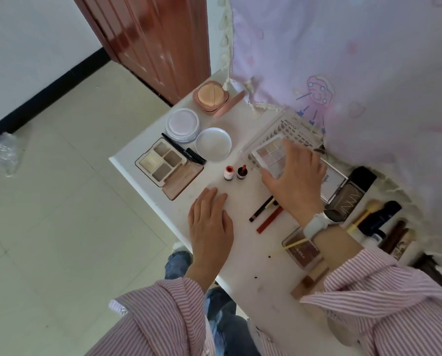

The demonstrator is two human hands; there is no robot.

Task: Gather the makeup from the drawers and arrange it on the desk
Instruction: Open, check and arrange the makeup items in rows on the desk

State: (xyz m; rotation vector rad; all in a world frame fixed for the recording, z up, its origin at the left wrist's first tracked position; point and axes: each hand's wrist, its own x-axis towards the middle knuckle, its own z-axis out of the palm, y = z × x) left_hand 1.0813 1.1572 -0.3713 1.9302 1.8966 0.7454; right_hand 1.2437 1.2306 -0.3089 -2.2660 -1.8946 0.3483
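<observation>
Clear square multi-pan eyeshadow palette [268,156]: sitting far right on the white desk [250,255], right hand [295,179] gripping its edges. Left hand [211,222] lying flat, fingers straight, nearer. Two small red-capped bottles [235,172] standing between them.

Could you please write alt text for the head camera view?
A person's right hand holds a pale eyeshadow palette over a white desk of makeup, while the left hand rests flat beside two small bottles.
</observation>
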